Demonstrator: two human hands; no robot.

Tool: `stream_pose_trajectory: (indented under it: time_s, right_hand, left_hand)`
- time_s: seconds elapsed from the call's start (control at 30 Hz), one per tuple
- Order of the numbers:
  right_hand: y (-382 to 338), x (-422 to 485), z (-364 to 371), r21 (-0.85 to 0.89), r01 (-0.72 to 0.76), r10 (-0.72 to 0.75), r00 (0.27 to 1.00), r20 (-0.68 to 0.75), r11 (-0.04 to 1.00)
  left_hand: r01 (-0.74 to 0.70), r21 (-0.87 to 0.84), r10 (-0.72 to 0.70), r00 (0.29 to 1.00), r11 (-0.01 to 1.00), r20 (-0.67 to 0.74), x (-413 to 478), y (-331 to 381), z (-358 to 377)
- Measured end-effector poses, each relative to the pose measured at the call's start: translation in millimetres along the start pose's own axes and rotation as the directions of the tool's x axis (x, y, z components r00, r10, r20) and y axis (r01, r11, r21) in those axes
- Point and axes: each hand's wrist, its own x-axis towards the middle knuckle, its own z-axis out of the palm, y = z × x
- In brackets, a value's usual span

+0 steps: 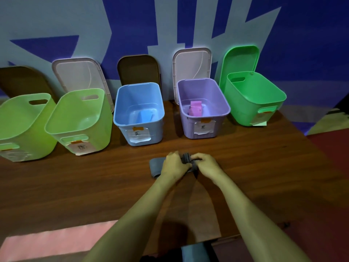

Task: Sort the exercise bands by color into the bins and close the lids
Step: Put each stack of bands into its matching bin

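A dark grey exercise band (155,166) lies on the brown table (75,182) in front of the bins. My left hand (174,164) and my right hand (206,164) both grip its bunched middle, fingers curled round the fabric. Behind them stands a row of open bins: two light green bins (17,127) (79,120), a blue bin (138,112) with a blue band (145,116) inside, a purple bin (204,108) holding a pink band (195,108), and a darker green bin (253,99).
Lids lean against the wall behind the bins: brown lids (20,80) (138,69), pale pink lids (79,74) (191,62) and a green lid (240,59). Paper labels are taped on the bin fronts. The table's right edge (309,140) runs close past the darker green bin.
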Motion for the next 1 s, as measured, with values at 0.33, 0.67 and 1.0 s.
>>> stream_pose_trajectory:
  time_s: [0.33, 0.67, 1.0]
  right_hand:
    - [-22, 2, 5, -0.066, -0.108, 0.103, 0.992, -0.065, 0.992]
    - [-23, -5, 11, -0.044, -0.115, 0.112, 0.991, -0.066, 0.992]
    - [-17, -20, 11, -0.1, -0.032, 0.024, 0.996, -0.082, 0.995]
  left_hand:
    - [0.003, -0.032, 0.003, 0.979, 0.999, 0.205, -14, -2, -29]
    - [0.485, -0.377, -0.507, 0.861, 0.789, 0.048, -23, -65, -44]
    - [0.115, -0.371, -0.162, 0.982, 0.921, -0.097, -50, -66, -37]
